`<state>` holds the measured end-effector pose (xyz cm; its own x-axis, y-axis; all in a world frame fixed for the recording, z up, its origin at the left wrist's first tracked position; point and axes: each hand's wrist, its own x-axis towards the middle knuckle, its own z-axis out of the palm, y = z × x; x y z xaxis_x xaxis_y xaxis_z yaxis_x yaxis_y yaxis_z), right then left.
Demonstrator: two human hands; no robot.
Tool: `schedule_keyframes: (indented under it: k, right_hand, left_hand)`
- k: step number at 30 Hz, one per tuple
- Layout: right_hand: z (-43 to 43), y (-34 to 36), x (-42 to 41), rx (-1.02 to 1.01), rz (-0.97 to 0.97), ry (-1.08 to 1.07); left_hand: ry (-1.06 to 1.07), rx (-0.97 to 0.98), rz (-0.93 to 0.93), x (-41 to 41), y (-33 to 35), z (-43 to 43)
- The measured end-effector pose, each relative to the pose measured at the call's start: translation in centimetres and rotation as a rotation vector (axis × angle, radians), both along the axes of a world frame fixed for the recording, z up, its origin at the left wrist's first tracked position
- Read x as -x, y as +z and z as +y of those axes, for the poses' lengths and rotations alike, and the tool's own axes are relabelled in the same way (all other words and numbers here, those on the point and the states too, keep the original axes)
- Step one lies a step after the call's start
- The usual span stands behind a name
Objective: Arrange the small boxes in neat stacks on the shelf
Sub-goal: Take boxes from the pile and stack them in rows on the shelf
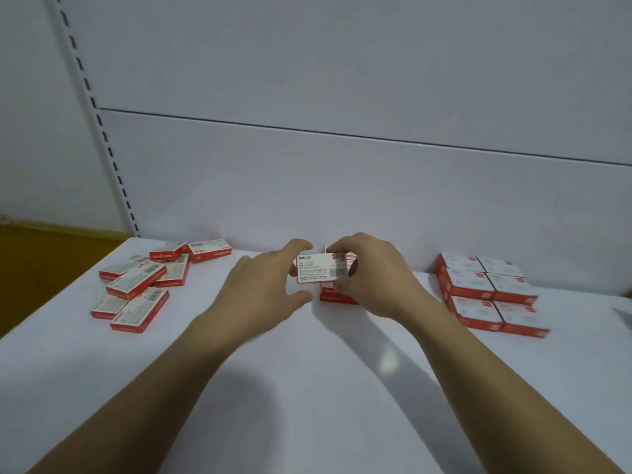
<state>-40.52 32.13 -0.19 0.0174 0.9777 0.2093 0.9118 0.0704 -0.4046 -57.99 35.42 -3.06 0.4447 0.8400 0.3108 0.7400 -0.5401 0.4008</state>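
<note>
At frame centre, right hand [372, 282] pinching small red-and-white cardboard box [321, 268], left hand [260, 289] open; stacks [478, 289] at right done, loose pile [136, 285] at left pending.

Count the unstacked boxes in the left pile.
7 visible. Two loose boxes at the back, three overlapping mid-pile, two in front. Others may be hidden underneath.

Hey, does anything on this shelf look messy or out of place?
Yes. The loose boxes at the left lie jumbled, overlapping at different angles, unlike the squared stacks at the right. The right hand holds one box tilted over the middle stack.
</note>
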Motion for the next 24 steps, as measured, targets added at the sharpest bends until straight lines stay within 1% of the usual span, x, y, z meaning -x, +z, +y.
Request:
schedule_keyframes:
  k: [6,10,15,21,24]
  right_hand:
    - [-1.5,-0.7,-3.6,-0.088,0.111,-0.139]
    - [-1.8,-1.9,-4.1,-0.141,0.241,-0.194]
    - [-2.4,-3.8,-2.6,-0.134,0.444,-0.185]
    - [-3.4,-4.5,-2.3,-0.141,0.558,-0.192]
    - [-3.9,-4.6,-2.2,-0.072,0.598,-0.17]
  left_hand:
    - [-0.135,0.136,-0.279,-4.6,-0.2,1.0]
    - [-0.141,0.17,-0.428,-5.4,-1.6,0.3]
    - [-0.128,0.196,-0.425,-3.4,-2.8,-0.4]
    - [-0.157,0.189,-0.409,-2.7,-2.6,-0.4]
    - [-0.184,0.18,-0.432,-2.9,-2.7,-0.7]
